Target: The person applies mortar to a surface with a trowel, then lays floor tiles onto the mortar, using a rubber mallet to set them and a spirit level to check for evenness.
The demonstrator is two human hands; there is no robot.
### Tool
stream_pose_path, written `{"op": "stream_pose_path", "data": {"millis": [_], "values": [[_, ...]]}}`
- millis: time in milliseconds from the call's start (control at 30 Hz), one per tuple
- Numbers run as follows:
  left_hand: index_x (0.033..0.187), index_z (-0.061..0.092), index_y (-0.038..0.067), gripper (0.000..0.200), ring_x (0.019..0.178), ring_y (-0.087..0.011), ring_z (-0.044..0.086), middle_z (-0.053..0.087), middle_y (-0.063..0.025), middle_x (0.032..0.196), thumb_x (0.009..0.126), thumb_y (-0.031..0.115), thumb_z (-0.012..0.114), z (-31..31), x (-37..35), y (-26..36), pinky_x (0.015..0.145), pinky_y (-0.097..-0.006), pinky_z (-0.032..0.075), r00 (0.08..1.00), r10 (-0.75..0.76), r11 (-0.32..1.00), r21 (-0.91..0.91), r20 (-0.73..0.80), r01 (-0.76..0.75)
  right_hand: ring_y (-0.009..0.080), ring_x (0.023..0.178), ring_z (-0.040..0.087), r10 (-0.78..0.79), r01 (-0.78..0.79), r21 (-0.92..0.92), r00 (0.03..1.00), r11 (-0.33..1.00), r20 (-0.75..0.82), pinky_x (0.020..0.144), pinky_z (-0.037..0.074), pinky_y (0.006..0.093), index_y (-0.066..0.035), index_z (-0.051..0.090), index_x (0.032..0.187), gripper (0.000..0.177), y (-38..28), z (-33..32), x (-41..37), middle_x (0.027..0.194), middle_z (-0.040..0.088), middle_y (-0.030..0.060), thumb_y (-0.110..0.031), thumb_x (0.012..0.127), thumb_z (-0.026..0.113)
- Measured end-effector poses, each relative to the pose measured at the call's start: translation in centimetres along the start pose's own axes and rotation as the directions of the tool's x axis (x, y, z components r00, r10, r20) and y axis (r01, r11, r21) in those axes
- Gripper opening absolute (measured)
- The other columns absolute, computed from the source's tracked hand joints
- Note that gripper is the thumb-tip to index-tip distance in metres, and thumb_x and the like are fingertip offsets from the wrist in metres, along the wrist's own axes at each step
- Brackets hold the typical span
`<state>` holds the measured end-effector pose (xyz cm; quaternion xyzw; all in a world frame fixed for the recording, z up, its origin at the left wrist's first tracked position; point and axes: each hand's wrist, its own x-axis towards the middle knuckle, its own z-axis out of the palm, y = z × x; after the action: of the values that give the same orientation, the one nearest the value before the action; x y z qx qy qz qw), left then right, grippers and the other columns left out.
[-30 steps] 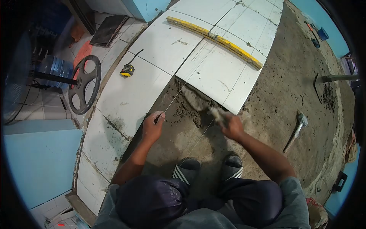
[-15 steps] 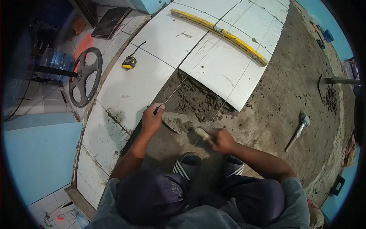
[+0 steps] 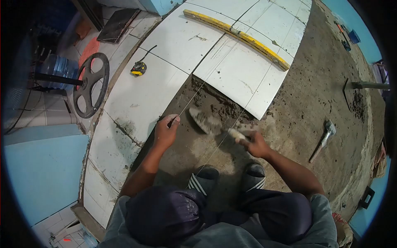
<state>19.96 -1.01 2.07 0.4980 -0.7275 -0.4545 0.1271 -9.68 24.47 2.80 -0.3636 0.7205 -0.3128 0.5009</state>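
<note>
My right hand (image 3: 255, 144) grips the pale handle of a trowel (image 3: 204, 121). Its blade, smeared by motion, is low over the wet mortar (image 3: 215, 102) in front of the last white tile (image 3: 240, 78). Pinched in my left hand (image 3: 166, 131) is a thin string (image 3: 192, 98), which runs forward past the tile corner. This hand is beside the edge of the left tile row. A second stretch of string (image 3: 219, 145) passes under the trowel handle area toward my left sandal (image 3: 202, 182).
A yellow spirit level (image 3: 237, 36) lies across the tiles, and a tape measure (image 3: 139, 68) rests on the left row. On the right are a hammer-like tool (image 3: 323, 140) partly wrapped in plastic and a long-handled tool (image 3: 349, 95). A steering wheel (image 3: 91, 85) stands at left.
The trowel blade has moved forward and right, away from my left hand and over the mortar. My right hand has shifted right. My left hand keeps its pinch on the string, nearly still.
</note>
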Motion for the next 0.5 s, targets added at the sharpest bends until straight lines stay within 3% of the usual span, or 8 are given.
{"op": "stream_pose_path", "data": {"millis": [33, 67, 167, 200, 300, 433, 467, 500], "values": [[0.12, 0.074, 0.0, 0.033, 0.096, -0.0234, 0.073, 0.077, -0.0151, 0.106, 0.103, 0.029, 0.068, 0.2, 0.1, -0.2, 0.087, -0.0359, 0.055, 1.0, -0.002, 1.0, 0.004, 0.004, 0.002, 0.0255, 0.098, 0.075, 0.056, -0.059, 0.033, 0.996, 0.998, 0.073, 0.092, 0.056, 0.039, -0.004, 0.071, 0.134, 0.048, 0.2, 0.0, -0.7, 0.109, 0.079, 0.0188, -0.031, 0.095, 0.077], [0.12, 0.074, 0.0, 0.034, 0.096, -0.0238, 0.073, 0.077, -0.0152, 0.107, 0.103, 0.029, 0.068, 0.4, 0.3, -0.4, 0.087, -0.036, 0.055, 1.0, -0.002, 1.0, 0.008, 0.005, 0.002, 0.0215, 0.095, 0.072, 0.003, -0.004, 0.013, 0.998, 1.0, 0.058, 0.084, 0.057, 0.0374, -0.001, 0.073, 0.13, 0.044, 1.3, 0.1, -0.6, 0.105, 0.079, 0.0164, -0.029, 0.096, 0.077], [0.12, 0.073, 0.0, 0.034, 0.097, -0.0242, 0.073, 0.077, -0.0158, 0.108, 0.104, 0.03, 0.068, 0.5, 0.0, -0.1, 0.087, -0.0362, 0.055, 1.0, -0.014, 0.999, 0.052, 0.021, 0.012, 0.019, 0.083, 0.07, 0.242, -0.209, 0.452, 0.97, 0.867, -0.016, 0.072, 0.055, 0.0342, 0.001, 0.075, 0.124, 0.038, 1.9, -1.4, 0.7, 0.098, 0.076, 0.0149, -0.027, 0.098, 0.075], [0.121, 0.073, 0.0, 0.035, 0.097, -0.0242, 0.073, 0.077, -0.016, 0.109, 0.104, 0.03, 0.068, 0.5, 0.0, 0.2, 0.087, -0.0362, 0.055, 0.999, -0.014, 0.997, 0.071, 0.029, 0.012, 0.0179, 0.07, 0.066, 0.262, -0.096, 0.664, 0.953, 0.742, -0.155, 0.062, 0.052, 0.0299, 0.004, 0.075, 0.115, 0.032, 1.9, -1.4, 1.9, 0.088, 0.073, 0.0114, -0.024, 0.1, 0.073], [0.121, 0.073, 0.0, 0.035, 0.094, -0.0229, 0.073, 0.077, -0.0151, 0.106, 0.104, 0.03, 0.068, 0.8, 0.3, -1.1, 0.086, -0.0358, 0.055, 1.0, 0.025, 1.0, 0.019, 0.0, -0.025, 0.0185, 0.063, 0.063, 0.207, -0.211, 0.592, 0.975, 0.778, 0.075, 0.059, 0.052, 0.0303, 0.003, 0.073, 0.112, 0.03, 1.5, -3.9, 2.0, 0.083, 0.07, 0.0083, -0.024, 0.1, 0.073], [0.12, 0.073, 0.0, 0.034, 0.092, -0.0201, 0.072, 0.078, -0.0119, 0.103, 0.103, 0.03, 0.069, 0.1, 0.6, -1.3, 0.086, -0.0343, 0.055, 1.0, 0.007, 0.999, -0.032, -0.013, -0.007, 0.0169, 0.065, 0.066, 0.241, -0.416, 0.55, 0.9, 0.724, 0.363, 0.055, 0.051, 0.0297, 0.002, 0.074, 0.107, 0.032, 0.9, -4.2, 1.1, 0.084, 0.072, 0.0094, -0.029, 0.099, 0.075], [0.12, 0.073, 0.0, 0.034, 0.092, -0.0194, 0.072, 0.078, -0.0109, 0.102, 0.103, 0.03, 0.069, -0.1, 0.7, -1.2, 0.086, -0.0339, 0.055, 1.0, -0.02, 0.998, -0.053, -0.005, 0.02, 0.0178, 0.071, 0.069, 0.25, -0.418, 0.472, 0.891, 0.776, 0.379, 0.06, 0.053, 0.0303, 0.004, 0.074, 0.114, 0.042, 1.2, -4.1, 1.0, 0.089, 0.073, 0.012, -0.034, 0.097, 0.077], [0.12, 0.073, 0.0, 0.034, 0.092, -0.0188, 0.072, 0.078, -0.01, 0.102, 0.103, 0.03, 0.07, -0.3, 0.9, -0.9, 0.086, -0.0335, 0.055, 0.999, -0.046, 0.996, -0.075, 0.001, 0.046, 0.0199, 0.087, 0.069, 0.261, -0.395, 0.326, 0.885, 0.859, 0.385, 0.079, 0.053, 0.0336, 0.002, 0.072, 0.124, 0.051, 2.0, -4.2, 1.3, 0.098, 0.074, 0.0149, -0.04, 0.095, 0.079]]}}
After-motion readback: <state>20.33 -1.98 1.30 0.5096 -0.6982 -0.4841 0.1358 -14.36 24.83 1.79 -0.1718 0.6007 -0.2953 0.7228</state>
